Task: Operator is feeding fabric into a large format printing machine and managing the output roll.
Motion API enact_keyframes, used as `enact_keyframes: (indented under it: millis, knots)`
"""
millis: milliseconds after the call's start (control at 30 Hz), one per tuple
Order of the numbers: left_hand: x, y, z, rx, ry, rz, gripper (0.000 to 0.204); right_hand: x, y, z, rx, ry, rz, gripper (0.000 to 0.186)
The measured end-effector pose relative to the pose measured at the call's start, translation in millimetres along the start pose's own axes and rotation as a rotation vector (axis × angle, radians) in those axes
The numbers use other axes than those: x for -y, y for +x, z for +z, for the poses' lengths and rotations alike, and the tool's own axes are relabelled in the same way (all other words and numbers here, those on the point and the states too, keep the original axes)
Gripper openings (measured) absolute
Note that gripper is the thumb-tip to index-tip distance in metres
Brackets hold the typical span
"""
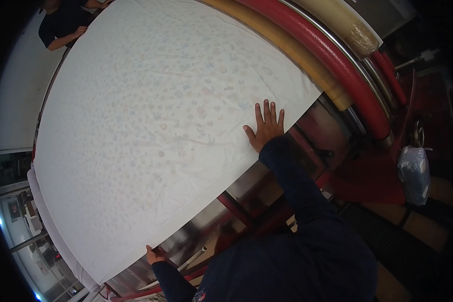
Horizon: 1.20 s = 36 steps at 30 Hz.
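A wide sheet of white fabric (121,116) with a faint small print, seen in pale spots, spreads in front of me. Slight wrinkles run across it, and a plain white strip (206,194) borders its near edge. My right hand (268,128) lies flat on the fabric near that edge, its fingers spread and pointing away. Lower left, my left hand (155,255) is closed at the near edge, with a thumb or finger showing at the border. Its other fingers are mostly hidden.
Another person (65,25) stands at the far left edge, hands by the fabric. Red roller (317,40) and tan roller (287,45) curve along the upper right. A dark red machine frame (236,209) runs beneath the near edge. A plastic-wrapped bundle (414,176) hangs at right.
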<state>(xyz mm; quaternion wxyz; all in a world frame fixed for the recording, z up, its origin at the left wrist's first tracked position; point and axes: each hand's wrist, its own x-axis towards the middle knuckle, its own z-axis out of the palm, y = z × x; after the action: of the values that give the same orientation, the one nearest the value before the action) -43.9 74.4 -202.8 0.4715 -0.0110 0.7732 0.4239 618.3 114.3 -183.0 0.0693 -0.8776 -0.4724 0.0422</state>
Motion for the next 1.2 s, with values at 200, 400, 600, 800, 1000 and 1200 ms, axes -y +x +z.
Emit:
enact_keyframes:
  millis: [200,400,600,800,1000,1200]
  knots:
    - [-1,10,-12,-0.019,0.021,0.025,0.030,3,1,-4,0.009,0.003,-0.004,0.077]
    - [-1,10,-13,-0.011,0.002,0.019,0.029,1,1,-3,-0.007,0.009,-0.004,0.076]
    - [1,2,-2,-0.051,0.003,0.007,0.030,-3,1,-4,-0.006,0.026,0.003,0.076]
    - [1,6,-8,-0.037,0.022,0.032,0.029,-2,3,-4,-0.002,0.026,0.001,0.076]
    - [1,2,-5,-0.054,0.034,-0.002,0.027,-5,4,-4,-0.001,0.025,0.001,0.077]
    - [-1,7,-13,-0.030,0.008,0.031,0.025,-1,5,-5,0.004,0.026,-0.004,0.077]
